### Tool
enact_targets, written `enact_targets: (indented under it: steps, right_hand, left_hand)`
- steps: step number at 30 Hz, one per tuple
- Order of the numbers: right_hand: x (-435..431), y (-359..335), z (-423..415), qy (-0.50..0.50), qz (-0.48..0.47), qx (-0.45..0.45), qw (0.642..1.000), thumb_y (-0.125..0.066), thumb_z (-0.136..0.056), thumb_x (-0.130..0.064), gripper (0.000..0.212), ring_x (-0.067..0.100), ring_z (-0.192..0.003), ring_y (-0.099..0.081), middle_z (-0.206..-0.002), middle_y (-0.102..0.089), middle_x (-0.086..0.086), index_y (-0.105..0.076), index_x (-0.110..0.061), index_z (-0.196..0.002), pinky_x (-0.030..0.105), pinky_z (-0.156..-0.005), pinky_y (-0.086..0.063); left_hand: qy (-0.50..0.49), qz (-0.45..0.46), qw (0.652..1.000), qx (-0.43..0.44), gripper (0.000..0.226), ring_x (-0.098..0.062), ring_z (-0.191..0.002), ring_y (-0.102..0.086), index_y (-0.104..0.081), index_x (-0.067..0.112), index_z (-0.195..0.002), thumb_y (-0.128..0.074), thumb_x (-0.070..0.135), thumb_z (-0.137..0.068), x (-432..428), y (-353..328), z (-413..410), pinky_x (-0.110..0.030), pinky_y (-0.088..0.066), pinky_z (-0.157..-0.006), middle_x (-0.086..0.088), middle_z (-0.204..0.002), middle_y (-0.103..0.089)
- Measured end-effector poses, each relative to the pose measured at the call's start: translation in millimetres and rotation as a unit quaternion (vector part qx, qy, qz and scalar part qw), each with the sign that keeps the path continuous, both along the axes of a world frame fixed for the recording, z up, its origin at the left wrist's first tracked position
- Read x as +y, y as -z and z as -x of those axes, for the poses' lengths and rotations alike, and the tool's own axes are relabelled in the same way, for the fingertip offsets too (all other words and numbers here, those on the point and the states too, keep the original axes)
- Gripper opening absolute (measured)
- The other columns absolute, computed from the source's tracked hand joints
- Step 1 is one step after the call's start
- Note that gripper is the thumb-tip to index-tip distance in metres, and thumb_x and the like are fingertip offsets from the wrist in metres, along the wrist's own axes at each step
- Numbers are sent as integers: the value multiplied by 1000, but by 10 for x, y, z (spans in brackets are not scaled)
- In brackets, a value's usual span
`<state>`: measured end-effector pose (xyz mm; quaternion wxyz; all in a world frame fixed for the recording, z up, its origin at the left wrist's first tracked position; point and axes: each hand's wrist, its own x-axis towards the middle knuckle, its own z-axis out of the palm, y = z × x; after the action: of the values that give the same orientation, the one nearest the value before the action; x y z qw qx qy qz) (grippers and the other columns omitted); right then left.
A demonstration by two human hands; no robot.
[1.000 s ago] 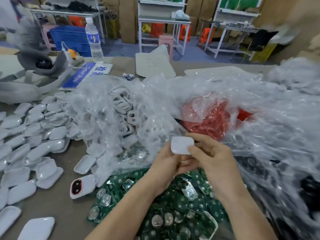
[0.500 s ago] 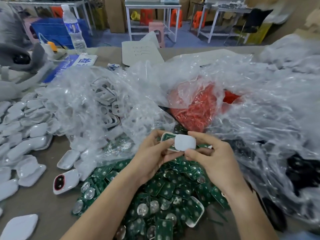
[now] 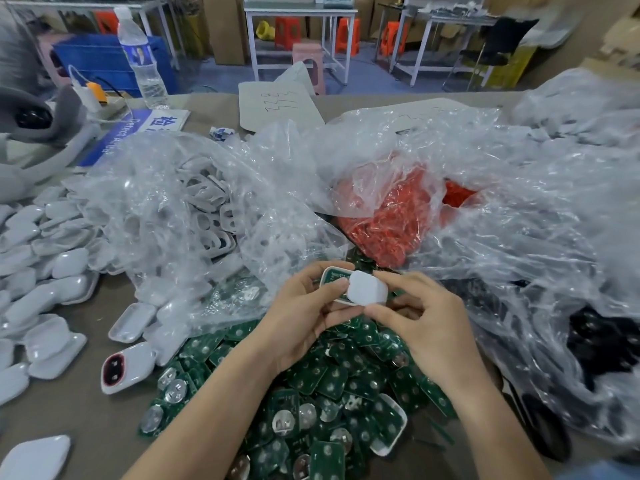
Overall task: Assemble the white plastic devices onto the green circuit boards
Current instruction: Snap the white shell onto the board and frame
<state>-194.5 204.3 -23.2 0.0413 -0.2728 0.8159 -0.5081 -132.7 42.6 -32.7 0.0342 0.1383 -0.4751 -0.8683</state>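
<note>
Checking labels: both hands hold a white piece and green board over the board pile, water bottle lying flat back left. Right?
No. Head view shows the water bottle standing upright, not flat. Otherwise correct: left hand and right hand hold the white piece and green board over the board pile.

Smooth matt white plastic cover (image 3: 367, 289); crinkled glossy clear plastic bags (image 3: 194, 202)

A blue-grey floor (image 3: 367, 76) is stretching across the far side. A white-framed table (image 3: 299, 10) is standing far centre, orange stools (image 3: 287, 27) sitting beneath it, a pink stool (image 3: 307, 50) nearer. A second white table (image 3: 450, 20) and a black chair (image 3: 498, 39) are standing far right. A blue crate (image 3: 97, 60) is sitting far left.
</note>
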Motion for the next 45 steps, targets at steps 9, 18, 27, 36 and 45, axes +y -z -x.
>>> enact_targets:
  steps: [9, 18, 27, 36, 45]
  right_hand:
    - [11, 30, -6, -19, 72, -96, 993, -79, -75, -9, 44, 5, -80, -67, -100, -67, -23, -70, -36, -107, 13, -72, -51]
    - [164, -171, 266, 5, 265, -334, 904, -55, -88, 8, 24, 24, -81, -72, -90, -69, 6, -66, -13, -93, 29, -61, -58]
    - [-209, -533, 388, -152, -66, -141, 976, -66, -88, -9, 29, -2, -81, -67, -96, -73, -13, -73, -30, -107, 17, -72, -55]
    - [-375, -413, 252, -37, -157, -11, 987, -78, -75, -24, 53, 3, -88, -62, -104, -65, -11, -53, -29, -122, 13, -66, -50]
    - [-144, -379, 70, -61, -115, 123, 984, -70, -77, -3, 24, 2, -90, -60, -108, -67, -8, -72, -21, -93, -1, -78, -38]
  left_hand:
    - [2, -2, 1000, -6, 21, -24, -84, -73, -61, 2, -111, -55, -3, -92, -8, 11, 0, -26, -61, -69, -15, -101, -73]
    - [80, -51, 995, 3, 54, -39, -102, -68, -45, 3, -138, -40, -21, -90, -7, -22, -19, -32, -60, -81, -26, -119, -66]
    - [129, -18, 990, 45, 57, -41, -111, -64, -49, 5, -135, -57, -11, -81, 10, -47, -57, -33, -57, -88, -26, -122, -64]
    - [124, 13, 992, 35, 49, -36, -105, -68, -50, 6, -129, -53, -19, -86, 12, -12, -54, -34, -58, -86, -22, -108, -70]
    - [108, 14, 994, 34, 48, -28, -100, -70, -51, 5, -128, -54, -19, -86, -7, 1, -47, -32, -58, -83, -18, -106, -70]
